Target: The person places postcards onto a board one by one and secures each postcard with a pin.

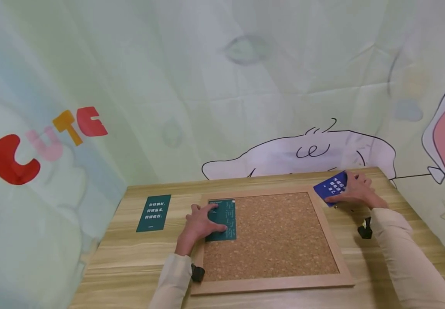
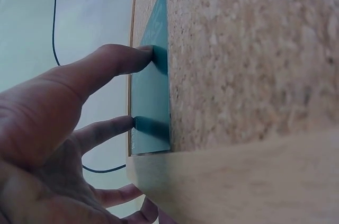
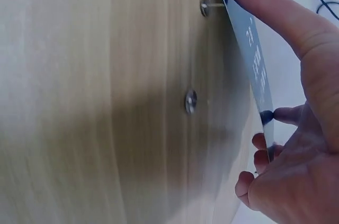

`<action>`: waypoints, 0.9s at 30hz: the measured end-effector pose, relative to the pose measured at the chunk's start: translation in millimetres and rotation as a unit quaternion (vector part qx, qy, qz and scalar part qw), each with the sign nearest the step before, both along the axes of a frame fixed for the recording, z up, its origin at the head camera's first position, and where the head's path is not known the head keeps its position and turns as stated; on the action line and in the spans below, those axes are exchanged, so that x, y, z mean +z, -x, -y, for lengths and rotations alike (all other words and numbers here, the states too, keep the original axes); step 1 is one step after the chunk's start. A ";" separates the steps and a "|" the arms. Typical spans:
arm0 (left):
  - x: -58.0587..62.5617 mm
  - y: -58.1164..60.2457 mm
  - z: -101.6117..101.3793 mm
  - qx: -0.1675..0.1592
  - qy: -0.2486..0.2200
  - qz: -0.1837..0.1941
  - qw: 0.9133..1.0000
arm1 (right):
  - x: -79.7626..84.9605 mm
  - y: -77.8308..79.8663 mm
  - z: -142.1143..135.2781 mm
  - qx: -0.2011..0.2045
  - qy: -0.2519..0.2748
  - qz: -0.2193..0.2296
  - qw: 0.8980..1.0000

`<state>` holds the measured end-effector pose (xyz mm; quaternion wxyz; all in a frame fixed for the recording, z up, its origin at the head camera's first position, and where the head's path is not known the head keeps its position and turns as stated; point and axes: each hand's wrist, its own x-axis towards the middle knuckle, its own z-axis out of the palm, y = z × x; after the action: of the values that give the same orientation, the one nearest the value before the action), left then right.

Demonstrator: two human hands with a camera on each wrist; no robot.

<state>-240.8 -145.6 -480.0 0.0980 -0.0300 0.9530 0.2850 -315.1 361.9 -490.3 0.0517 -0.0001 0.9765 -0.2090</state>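
Note:
My left hand [image 1: 201,223] lies over a dark green card [image 1: 230,221] at the upper left of a framed cork board [image 1: 280,240]. In the left wrist view its thumb and a fingertip press on the card's face, the other fingers reaching past the frame. A pin [image 1: 233,201] shows at the card's upper right corner. Right of the board, my right hand [image 1: 355,189] grips a blue card [image 1: 330,188] with white writing, tilted off the table in the right wrist view. The thumb is on one corner; some fingers curl behind the far edge. Metal thumbtacks [image 3: 190,101] stand beside it.
Another green card [image 1: 154,213] with white writing lies on the wooden table [image 1: 130,262], left of the board. A printed cloth [image 1: 207,86] hangs behind the table. Black wrist cameras [image 1: 365,228] sit by both sleeves.

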 end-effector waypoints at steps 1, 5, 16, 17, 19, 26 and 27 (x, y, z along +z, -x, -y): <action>0.3 -0.2 -0.3 0.000 0.000 0.000 1.000 | -0.2 -0.1 -2.8 0.001 0.005 -0.002 1.000; 1.6 -1.0 -0.9 0.001 -0.004 0.000 1.000 | 1.6 -1.3 -12.3 -0.011 0.029 -0.014 0.999; 3.7 2.5 -3.6 -0.004 -0.003 -0.001 1.000 | 35.2 -2.1 -13.4 -0.022 0.101 -0.040 0.994; 4.1 2.6 -3.9 -0.005 -0.003 -0.002 1.000 | 38.6 -1.9 -12.0 -0.017 0.106 -0.041 0.993; 4.8 2.8 -4.1 -0.008 -0.002 -0.003 1.000 | 45.2 -1.7 -7.6 -0.009 0.112 -0.038 0.993; 4.8 1.8 -4.6 -0.002 -0.005 0.003 1.000 | 66.4 0.5 17.6 0.033 0.142 -0.041 0.988; 4.9 1.8 -4.6 -0.001 -0.005 0.004 1.000 | 68.7 1.1 22.1 0.038 0.145 -0.041 0.988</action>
<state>-242.6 -141.0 -475.2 0.1022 -0.0295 0.9513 0.2894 -316.2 339.7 -421.6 0.0186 -0.0532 0.9364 -0.3465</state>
